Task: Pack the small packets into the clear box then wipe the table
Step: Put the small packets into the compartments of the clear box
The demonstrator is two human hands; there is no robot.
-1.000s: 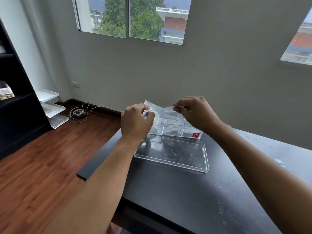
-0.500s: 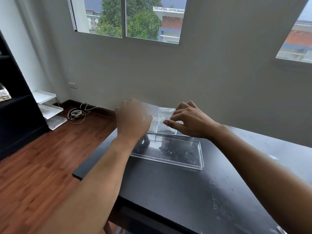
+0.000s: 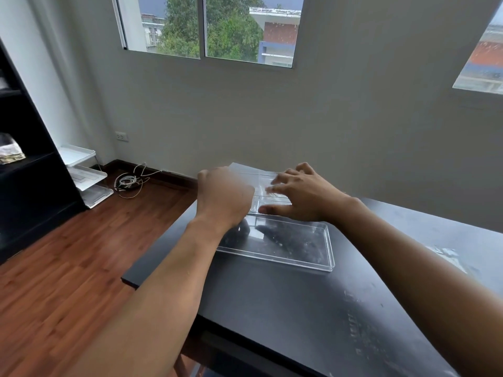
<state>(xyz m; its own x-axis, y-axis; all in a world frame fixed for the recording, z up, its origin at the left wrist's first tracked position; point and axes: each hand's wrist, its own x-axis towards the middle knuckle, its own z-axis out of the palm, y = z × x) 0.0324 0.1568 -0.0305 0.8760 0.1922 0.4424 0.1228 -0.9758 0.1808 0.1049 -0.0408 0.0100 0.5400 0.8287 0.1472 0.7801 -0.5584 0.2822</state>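
Grey wall and two windows stand behind a black tabletop whose near left corner juts over a wooden floor. At far left a black shelf unit stands beside a white stack of trays, with a coil of cable lying on the floor near the skirting. Over the tabletop's far edge the left hand is seen from its back, knuckles up and fingers curled under; its grip looks closed, though motion blur and the angle hide whether it pinches anything, so I cannot tell. Just right of it sits the clear box, divided into compartments, with a clear packet lying across its far left part; the packet's edges are hard to trace through the plastic. The right hand rests flat on the box, fingers spread and pointing left, thumb low against the box's near rim. Nearer the camera, touching or just beside the box, a clear lid lies open side up on the tabletop. Pale smears mark the tabletop at right.
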